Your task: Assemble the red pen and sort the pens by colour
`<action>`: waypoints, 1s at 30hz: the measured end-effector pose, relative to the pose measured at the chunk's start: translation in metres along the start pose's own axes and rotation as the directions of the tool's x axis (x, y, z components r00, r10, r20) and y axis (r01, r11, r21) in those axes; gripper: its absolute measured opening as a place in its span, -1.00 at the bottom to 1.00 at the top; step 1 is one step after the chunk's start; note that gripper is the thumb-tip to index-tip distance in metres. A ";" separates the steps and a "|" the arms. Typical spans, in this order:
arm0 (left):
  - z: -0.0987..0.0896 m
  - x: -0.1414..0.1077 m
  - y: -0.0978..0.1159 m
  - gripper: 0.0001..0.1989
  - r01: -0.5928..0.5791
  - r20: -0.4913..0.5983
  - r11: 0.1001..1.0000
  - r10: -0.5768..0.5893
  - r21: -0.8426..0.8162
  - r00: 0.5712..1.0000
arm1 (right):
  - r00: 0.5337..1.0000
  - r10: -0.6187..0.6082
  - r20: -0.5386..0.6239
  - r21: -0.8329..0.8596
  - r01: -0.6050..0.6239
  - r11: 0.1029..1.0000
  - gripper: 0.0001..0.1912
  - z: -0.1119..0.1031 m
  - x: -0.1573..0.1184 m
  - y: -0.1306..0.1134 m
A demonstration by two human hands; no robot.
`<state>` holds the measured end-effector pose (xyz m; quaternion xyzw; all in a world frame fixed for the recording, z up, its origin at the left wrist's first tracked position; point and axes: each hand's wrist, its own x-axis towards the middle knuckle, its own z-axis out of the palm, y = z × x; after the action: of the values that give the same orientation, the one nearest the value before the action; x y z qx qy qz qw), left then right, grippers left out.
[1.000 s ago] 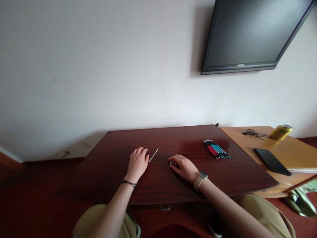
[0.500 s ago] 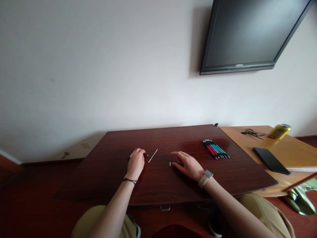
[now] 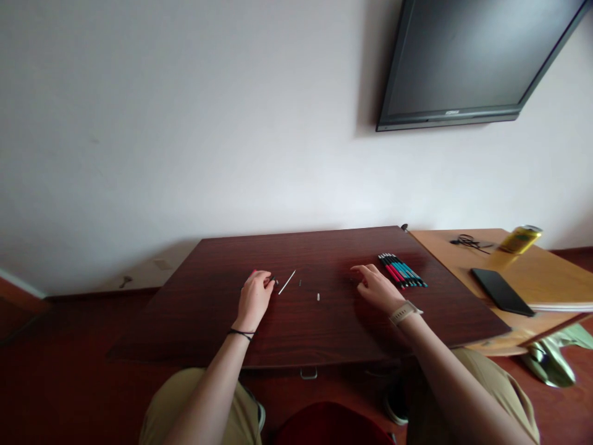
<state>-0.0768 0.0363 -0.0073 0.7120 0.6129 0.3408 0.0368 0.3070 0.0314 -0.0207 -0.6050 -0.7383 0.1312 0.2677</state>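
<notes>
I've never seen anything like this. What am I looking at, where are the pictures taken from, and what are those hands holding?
There's no robot here: these are a person's own bare hands. Every picture comes from one camera worn on the head, looking forward and down.

On the dark red-brown table lie a thin white stick, a short white piece, a tiny dark bit and, to the right, a row of red and blue pens or pencils.

The left hand has its fingers close around something small and dark; its grip is too hidden to judge. The right hand is near the row, and I can't see anything held in it.

Beside them, a lighter table bears a yellow can.
</notes>
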 end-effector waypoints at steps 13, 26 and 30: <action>-0.003 -0.015 0.029 -0.79 -0.032 0.055 0.918 0.058 -0.395 0.997 | 0.991 0.048 -0.125 0.205 -0.021 0.979 -0.90 0.020 0.005 -0.020; 0.025 -0.044 0.078 -0.82 -0.022 0.124 0.792 0.123 -0.610 0.985 | 0.987 -0.135 -0.085 0.762 0.151 0.630 -0.68 0.043 -0.021 -0.083; 0.026 -0.045 0.080 -0.81 -0.023 0.156 0.795 0.148 -0.606 0.977 | 0.980 -0.184 -0.070 0.731 0.176 0.659 -0.70 0.041 -0.022 -0.084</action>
<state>0.0037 -0.0146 -0.0099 0.7204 0.4335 0.4473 0.3050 0.2178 -0.0045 -0.0162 -0.3700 -0.6809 0.3923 0.4955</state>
